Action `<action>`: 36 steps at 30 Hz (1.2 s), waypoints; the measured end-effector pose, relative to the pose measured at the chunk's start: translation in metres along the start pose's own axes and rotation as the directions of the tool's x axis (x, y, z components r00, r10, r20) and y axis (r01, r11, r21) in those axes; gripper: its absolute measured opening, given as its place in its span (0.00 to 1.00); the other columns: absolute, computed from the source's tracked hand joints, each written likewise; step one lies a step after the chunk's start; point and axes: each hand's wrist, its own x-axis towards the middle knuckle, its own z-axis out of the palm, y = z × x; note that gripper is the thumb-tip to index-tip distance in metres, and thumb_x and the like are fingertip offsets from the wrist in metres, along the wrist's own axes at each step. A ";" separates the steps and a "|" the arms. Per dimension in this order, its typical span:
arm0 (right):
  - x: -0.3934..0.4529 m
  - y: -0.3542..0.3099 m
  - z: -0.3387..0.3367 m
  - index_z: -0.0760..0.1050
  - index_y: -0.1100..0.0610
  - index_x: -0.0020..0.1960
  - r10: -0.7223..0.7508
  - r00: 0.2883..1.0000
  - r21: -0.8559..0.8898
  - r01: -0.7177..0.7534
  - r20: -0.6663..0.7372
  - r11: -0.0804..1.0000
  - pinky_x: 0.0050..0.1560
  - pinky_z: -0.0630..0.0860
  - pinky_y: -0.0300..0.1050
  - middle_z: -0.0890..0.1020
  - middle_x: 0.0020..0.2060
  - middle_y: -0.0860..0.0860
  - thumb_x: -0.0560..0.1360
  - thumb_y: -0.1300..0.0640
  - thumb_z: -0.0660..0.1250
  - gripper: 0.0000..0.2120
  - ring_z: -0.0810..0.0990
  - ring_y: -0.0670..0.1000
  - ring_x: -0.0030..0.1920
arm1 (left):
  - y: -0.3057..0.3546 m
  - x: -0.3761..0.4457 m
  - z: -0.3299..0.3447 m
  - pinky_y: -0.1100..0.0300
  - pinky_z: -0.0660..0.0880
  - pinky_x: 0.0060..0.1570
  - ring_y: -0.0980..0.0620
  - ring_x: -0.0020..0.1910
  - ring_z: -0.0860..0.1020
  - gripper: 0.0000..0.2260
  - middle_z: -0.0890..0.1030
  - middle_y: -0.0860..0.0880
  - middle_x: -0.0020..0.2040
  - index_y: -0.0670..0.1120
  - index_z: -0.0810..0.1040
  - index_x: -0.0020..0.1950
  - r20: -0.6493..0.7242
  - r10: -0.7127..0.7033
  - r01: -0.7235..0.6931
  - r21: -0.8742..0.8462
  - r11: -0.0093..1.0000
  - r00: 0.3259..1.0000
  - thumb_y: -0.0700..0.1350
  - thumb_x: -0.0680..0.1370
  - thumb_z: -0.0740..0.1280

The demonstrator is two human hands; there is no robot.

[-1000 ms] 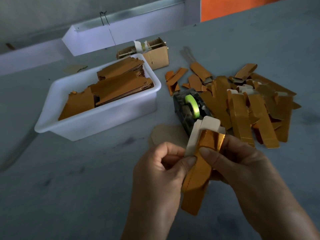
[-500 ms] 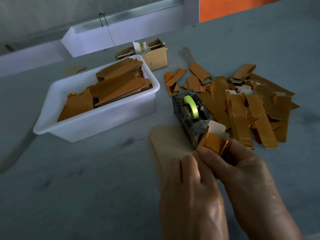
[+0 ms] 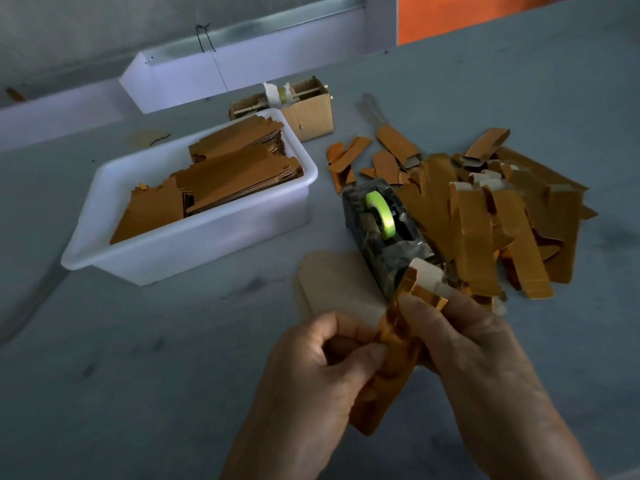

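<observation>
Head view: both hands, left hand (image 3: 313, 367) and right hand (image 3: 471, 348), pinching gold carton (image 3: 391, 372).

From my remote station I see a grey table (image 3: 138, 375) carrying the following items.

1. A white plastic tub (image 3: 194, 258) sits left of centre. It holds stacks of flat gold blanks (image 3: 235, 174), which lie tilted against one another.
2. A dark tape dispenser (image 3: 388, 251) stands just right of the tub, with a green tape roll (image 3: 382, 216) mounted upright in it.
3. A loose pile of folded gold cartons (image 3: 485, 216) lies to the right and touches the dispenser's side.
4. A beige card sheet (image 3: 336, 282) lies flat, partly under the dispenser.
5. An open cardboard box (image 3: 311, 112) stands behind the tub.
6. A white channel (image 3: 242, 74) runs along the far edge, and an orange panel (image 3: 467, 12) stands behind it.
</observation>
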 end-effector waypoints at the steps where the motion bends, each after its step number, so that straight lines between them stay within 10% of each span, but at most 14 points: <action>1: 0.000 0.000 -0.002 0.77 0.59 0.34 0.028 1.000 0.012 -0.028 0.002 1.000 0.44 0.79 0.52 0.76 0.29 0.57 0.64 0.46 0.65 0.15 0.77 0.52 0.33 | 0.000 0.000 -0.001 0.62 0.76 0.32 0.54 0.30 0.81 0.06 0.84 0.48 0.32 0.53 0.83 0.39 0.031 -0.011 0.012 -0.024 1.000 0.999 0.42 0.72 0.74; 7: 0.002 -0.007 -0.010 0.69 0.59 0.34 0.154 0.987 0.095 -0.158 0.050 0.983 0.29 0.71 0.41 0.68 0.26 0.55 0.73 0.46 0.63 0.17 0.69 0.49 0.24 | 0.002 0.000 0.002 0.66 0.72 0.28 0.55 0.27 0.77 0.06 0.81 0.48 0.30 0.49 0.83 0.34 0.222 -0.020 0.072 -0.228 0.971 0.975 0.49 0.62 0.75; 13: 0.014 -0.030 -0.034 0.77 0.47 0.39 -0.453 0.877 -0.412 0.357 -0.162 0.838 0.26 0.72 0.28 0.79 0.34 0.47 0.70 0.42 0.62 0.11 0.78 0.42 0.32 | 0.001 0.010 0.001 0.67 0.65 0.21 0.55 0.23 0.69 0.09 0.75 0.46 0.26 0.45 0.82 0.30 -0.184 0.016 -0.075 -0.321 0.944 0.983 0.41 0.54 0.78; 23: 0.063 -0.026 -0.037 0.77 0.49 0.41 -0.365 0.927 -0.775 0.294 0.088 0.559 0.29 0.66 0.28 0.71 0.35 0.36 0.73 0.48 0.66 0.06 0.74 0.37 0.36 | 0.007 0.020 0.019 0.62 0.65 0.28 0.52 0.29 0.69 0.04 0.77 0.49 0.30 0.48 0.81 0.31 -0.212 -0.049 -0.043 -0.406 0.913 0.976 0.48 0.62 0.72; 33: 0.068 -0.021 -0.029 0.77 0.49 0.38 -0.296 0.955 -0.663 0.235 0.021 0.711 0.31 0.67 0.26 0.74 0.43 0.36 0.73 0.53 0.68 0.06 0.75 0.38 0.41 | 0.006 0.024 0.030 0.57 0.69 0.35 0.45 0.35 0.72 0.06 0.79 0.41 0.37 0.47 0.83 0.35 -0.175 -0.131 0.026 -0.501 0.865 0.976 0.47 0.62 0.72; 36: 0.061 -0.019 -0.023 0.80 0.53 0.37 -0.143 0.990 -0.038 0.142 -0.008 0.989 0.37 0.76 0.31 0.79 0.53 0.42 0.67 0.53 0.69 0.04 0.81 0.43 0.48 | 0.008 0.024 0.030 0.68 0.63 0.21 0.53 0.29 0.69 0.03 0.77 0.42 0.36 0.46 0.82 0.36 -0.147 -0.172 0.061 -0.562 0.825 0.974 0.45 0.65 0.71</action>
